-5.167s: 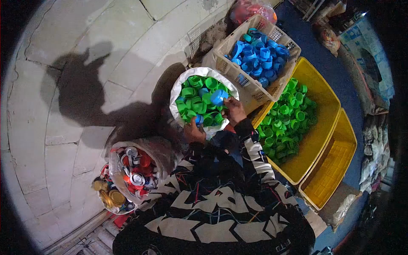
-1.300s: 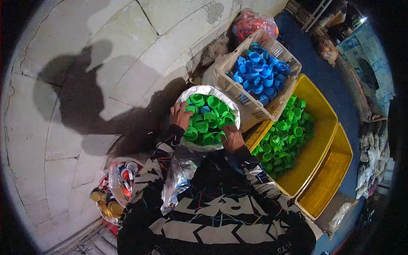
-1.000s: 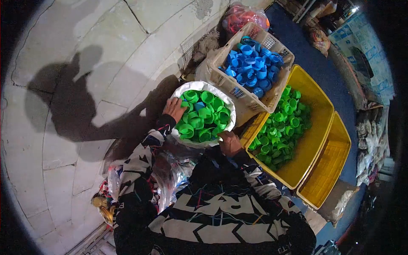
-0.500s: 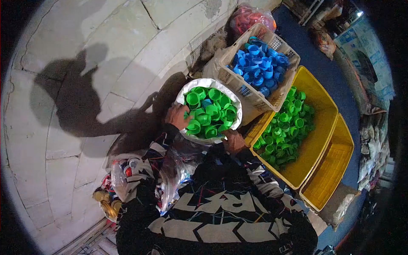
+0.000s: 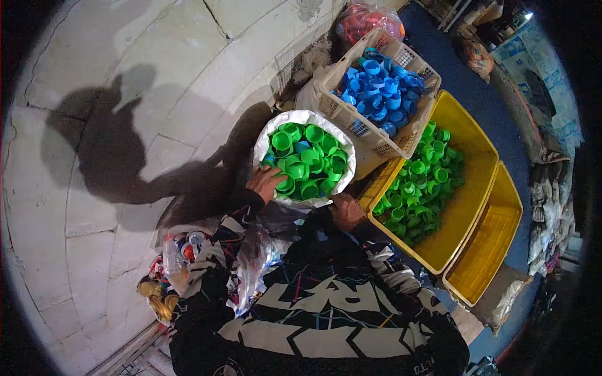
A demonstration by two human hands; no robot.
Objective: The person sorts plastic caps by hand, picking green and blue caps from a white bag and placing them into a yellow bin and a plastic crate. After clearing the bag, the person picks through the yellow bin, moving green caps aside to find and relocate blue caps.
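left hand (image 5: 266, 182): reaches over the near-left rim of the white sack (image 5: 344, 135), with fingers loosely bent against green bottle caps (image 5: 300, 170). cannot confirm from this view whether gripping any cap. right hand (image 5: 347, 212): sits low at the near-right edge of the same sack, with fingertips at or just beside the rim. cannot tell whether pinching the rim or merely resting there.

change noted: no blue cap visible in either hand now, against one in each about five seconds ago. also noted: left hand slightly lower along the rim than half a second ago. judged to mean attention on the surface layer inside the sack, with sorting apparently incomplete: at least one blue cap (image 5: 301, 146) visible among the green, ahead of the left hand and to its right.

ahead of the right hand, beyond the sack: beige perforated crate (image 5: 374, 139), heaped with blue caps (image 5: 378, 94). to the right of the right hand: large yellow bin (image 5: 471, 144), part-filled with loose green caps (image 5: 419, 183). farther right, just beside that bin: smaller yellow bin (image 5: 488, 241). below the left hand, beside the forearm: crumpled clear plastic bag (image 5: 252, 266).
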